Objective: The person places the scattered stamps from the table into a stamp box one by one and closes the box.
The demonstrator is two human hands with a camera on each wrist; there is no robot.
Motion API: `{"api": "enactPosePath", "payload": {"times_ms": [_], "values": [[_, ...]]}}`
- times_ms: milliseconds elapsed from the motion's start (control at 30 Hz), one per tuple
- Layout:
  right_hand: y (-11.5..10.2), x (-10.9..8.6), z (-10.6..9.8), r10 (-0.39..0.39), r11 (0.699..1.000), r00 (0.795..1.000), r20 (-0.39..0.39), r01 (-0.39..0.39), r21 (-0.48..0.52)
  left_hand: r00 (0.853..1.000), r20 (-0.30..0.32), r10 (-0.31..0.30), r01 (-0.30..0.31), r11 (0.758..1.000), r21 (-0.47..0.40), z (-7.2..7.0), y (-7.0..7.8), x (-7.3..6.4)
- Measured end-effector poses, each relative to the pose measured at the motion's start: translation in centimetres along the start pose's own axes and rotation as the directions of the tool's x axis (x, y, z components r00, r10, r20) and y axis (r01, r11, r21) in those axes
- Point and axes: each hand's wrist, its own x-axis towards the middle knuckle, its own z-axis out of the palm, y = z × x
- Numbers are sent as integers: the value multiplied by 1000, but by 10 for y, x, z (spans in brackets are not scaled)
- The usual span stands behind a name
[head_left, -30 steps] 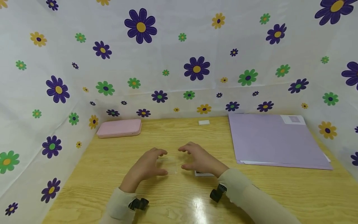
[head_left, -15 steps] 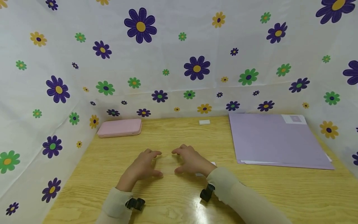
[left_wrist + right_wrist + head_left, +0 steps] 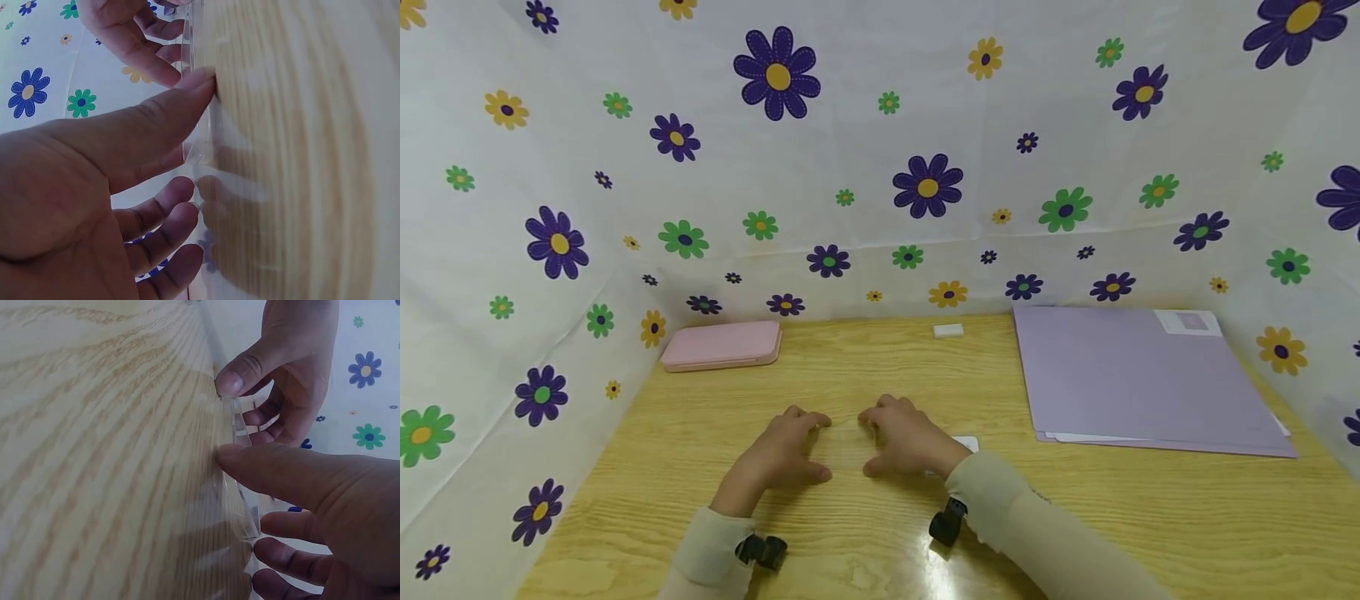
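Observation:
A clear, flat plastic block [image 3: 847, 450] lies low over the wooden table between the hands; its see-through edges show best in the right wrist view. My left hand [image 3: 778, 452] holds its left end, thumb at the near side and fingers curled toward the far side. At the right end my right hand [image 3: 908, 437] grips it the same way, its thumb [image 3: 240, 459] against the clear edge. Whether the block touches the table is hard to tell. Partly hidden behind the right wrist is a small white-edged item [image 3: 967, 442].
A pink case [image 3: 722, 345] sits at the back left. Near the back edge lies a small white block [image 3: 948, 331]. Lilac folders [image 3: 1142, 379] with white sheets beneath take up the right side. Flower-patterned cloth [image 3: 850, 125] encloses the table [image 3: 857, 542].
The right hand has moved left and come to the clear block's right end. The left hand has shifted slightly left, and the gap between the hands stays narrow.

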Motion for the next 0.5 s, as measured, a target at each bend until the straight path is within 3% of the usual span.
{"api": "enactPosePath", "payload": {"times_ms": [267,500], "values": [[-1,2,1,-8,1000,1000,-10,8,-10,1000,5,7,-7,999,-33,2,-3,0],[1,-3,-3,-54,998,995,-88,56,20,997,-31,69,-72,994,-83,1,-5,0]]}}
